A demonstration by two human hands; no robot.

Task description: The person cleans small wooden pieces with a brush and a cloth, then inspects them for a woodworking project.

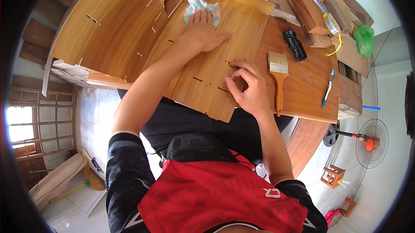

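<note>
A wooden panel (190, 66) with small slots and holes lies flat in front of me. My left hand (201, 32) reaches to its far part and presses a pale, patterned cloth (202, 9) against the surface. The fingers hold the cloth down, while the thumb stretches out to the right over bare wood. My right hand (248, 87) rests near the panel's lower right edge. Its fingers are curled, the thumb tip is apart from the index finger, and nothing shows between them. To its right lies a wide paintbrush (279, 77) with a wooden handle.
A second slotted panel (112, 25) stands at the left on the wooden table (309, 86). On the right are a black case (295, 45), a toothbrush (329, 88), a tape measure (331, 23), wood offcuts (302, 4) and a green plastic bag (364, 40). A fan (371, 143) stands beyond.
</note>
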